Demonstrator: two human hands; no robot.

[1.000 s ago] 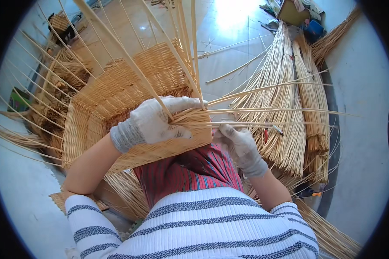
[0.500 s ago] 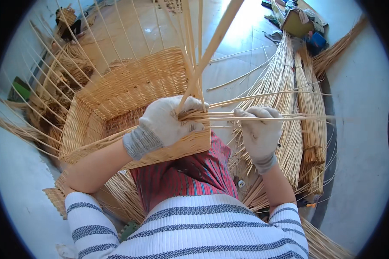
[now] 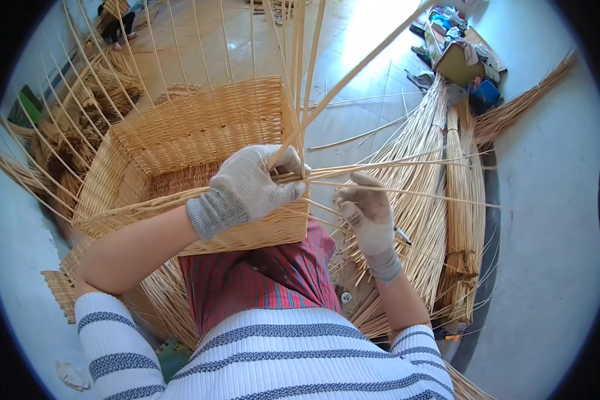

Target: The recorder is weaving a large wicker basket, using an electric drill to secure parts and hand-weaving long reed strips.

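Observation:
My left hand [image 3: 250, 183], in a pale knit glove with a grey cuff, is closed at the near right corner of a rectangular wicker basket [image 3: 193, 120]. It grips a bundle of wicker strands [image 3: 287, 177] there, with a thick cane [image 3: 360, 77] slanting up from the grip. Just right of the corner is my gloved right hand [image 3: 370, 217], thumb and forefinger parted beside loose strands [image 3: 420, 195]. A slim tool with a dark end [image 3: 402, 235] pokes out past its palm; the rest of it is hidden in the hand. Upright stakes [image 3: 197, 43] rise from the basket's far side.
Long bundles of wicker [image 3: 423, 200] lie on the floor to the right. Beyond them are a blue container [image 3: 487, 95] and a heap of cloths [image 3: 470, 50]. More wicker piles [image 3: 107, 87] line the left wall, and a person [image 3: 117, 27] is far left.
My right hand has shifted left and slightly down, and its thumb and forefinger have parted from the strands. The left hand keeps its grip at the corner. The whole view has shifted somewhat.

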